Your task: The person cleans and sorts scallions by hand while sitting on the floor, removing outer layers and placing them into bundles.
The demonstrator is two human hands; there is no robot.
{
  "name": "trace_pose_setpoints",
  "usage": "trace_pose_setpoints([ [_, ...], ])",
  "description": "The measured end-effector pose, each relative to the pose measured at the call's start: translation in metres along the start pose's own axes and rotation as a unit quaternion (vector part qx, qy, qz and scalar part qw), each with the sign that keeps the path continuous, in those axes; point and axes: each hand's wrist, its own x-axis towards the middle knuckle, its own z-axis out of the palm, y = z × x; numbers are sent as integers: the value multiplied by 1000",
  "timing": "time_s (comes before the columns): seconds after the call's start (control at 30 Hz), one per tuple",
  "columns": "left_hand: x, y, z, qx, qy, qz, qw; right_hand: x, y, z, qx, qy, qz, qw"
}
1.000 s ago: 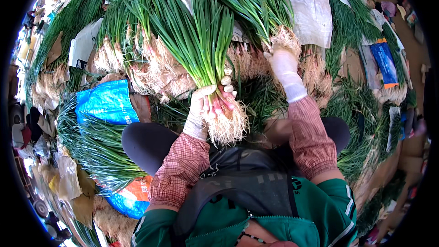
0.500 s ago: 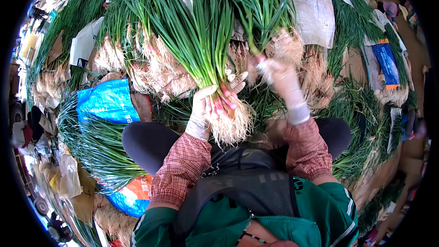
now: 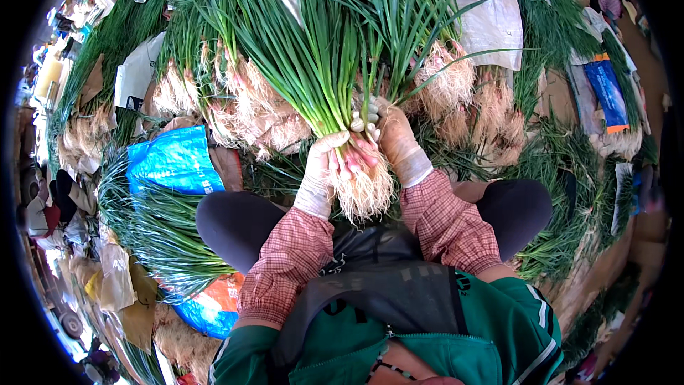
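Right of the blue bag (image 3: 174, 162), the left hand (image 3: 320, 165) grips a seemingly well-gathered onion bunch (image 3: 328, 100); the right hand (image 3: 399, 137) clasps stalks (image 3: 400, 50) against it; farther right, other onions (image 3: 447, 77) lie ungathered.

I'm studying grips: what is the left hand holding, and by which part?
The left hand holds a bunch of long green stalks by the lower stems, just above the pale roots.

Nothing readable tbh: half-covered dark lettering (image 3: 335, 307) on the green jacket (image 3: 445, 356), bottom centre, tiny pale print (image 3: 209, 189) on the blue plastic (image 3: 171, 160), mid-left.
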Motion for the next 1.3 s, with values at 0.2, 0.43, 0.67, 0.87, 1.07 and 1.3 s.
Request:
trace_pose_setpoints([
  [0.2, 7, -12, -22, 97, 13, -41, 994, 17, -16, -4, -423, 164, -270, 849],
  [0.43, -6, 7, -14, 173, 34, -42, 983, -11, -41, 23, -710, 110, -171, 675],
  [0.67, 0, 4, -19, 164, 23, -65, 984, -20, -5, 6, -219, 146, -29, 964],
  [0.87, 0, 6, -28, 0, -16, -107, 994, 3, 5, -38, -574, 3, -153, 804],
  [1.07, -4, 20, -25, 24, 2, -84, 996, -75, -9, -37, -632, -71, -132, 761],
  [1.3, 14, 22, -30, -48, -114, -190, 974, -4, -44, -80, -561, 122, -36, 818],
])
